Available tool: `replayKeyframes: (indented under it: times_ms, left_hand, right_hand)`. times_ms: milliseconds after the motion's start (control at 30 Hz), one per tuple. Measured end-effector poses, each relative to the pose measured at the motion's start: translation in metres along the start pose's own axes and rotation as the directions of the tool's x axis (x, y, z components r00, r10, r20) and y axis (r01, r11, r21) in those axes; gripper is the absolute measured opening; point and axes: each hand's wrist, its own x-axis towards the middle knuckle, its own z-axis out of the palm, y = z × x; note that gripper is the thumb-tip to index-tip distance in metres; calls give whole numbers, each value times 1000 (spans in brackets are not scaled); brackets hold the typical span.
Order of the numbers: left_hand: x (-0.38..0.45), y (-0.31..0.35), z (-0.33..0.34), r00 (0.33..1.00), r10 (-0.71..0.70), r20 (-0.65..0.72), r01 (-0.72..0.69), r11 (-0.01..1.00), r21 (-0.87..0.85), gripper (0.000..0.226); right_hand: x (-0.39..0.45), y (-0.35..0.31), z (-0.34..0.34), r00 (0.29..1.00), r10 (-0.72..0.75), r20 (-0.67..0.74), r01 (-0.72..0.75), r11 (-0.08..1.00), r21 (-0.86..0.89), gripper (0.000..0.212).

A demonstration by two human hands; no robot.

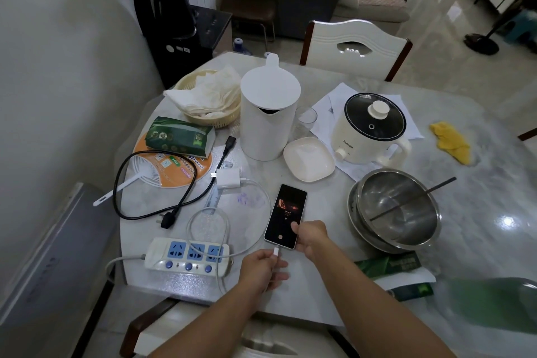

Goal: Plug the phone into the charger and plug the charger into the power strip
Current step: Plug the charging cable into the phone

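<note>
A phone (286,213) with a lit screen lies flat on the table. My right hand (309,237) grips its near right corner, thumb on the screen. My left hand (263,269) pinches the white cable plug (276,252), which sits at the port on the phone's near edge. The white cable (223,227) loops back over the table to the white charger block (228,179), which lies loose with its prongs pointing left. A white power strip (187,256) with blue sockets rests near the table's front left edge, and nothing is plugged into it.
A black power cord (151,183) coils left of the charger. Behind stand a white kettle (268,113), a white dish (309,158) and a small cooker (370,128). Steel bowls (395,209) sit to the right, green packets (389,264) near my right arm.
</note>
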Motion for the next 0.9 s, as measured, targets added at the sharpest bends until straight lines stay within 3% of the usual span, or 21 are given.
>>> replayKeyframes:
  times_ms: [900]
  left_hand:
    - [4, -2, -1, 999, 24, -27, -22, 996, 83, 19]
  right_hand:
    - [5, 9, -2, 1000, -6, -10, 6, 1000, -2, 14]
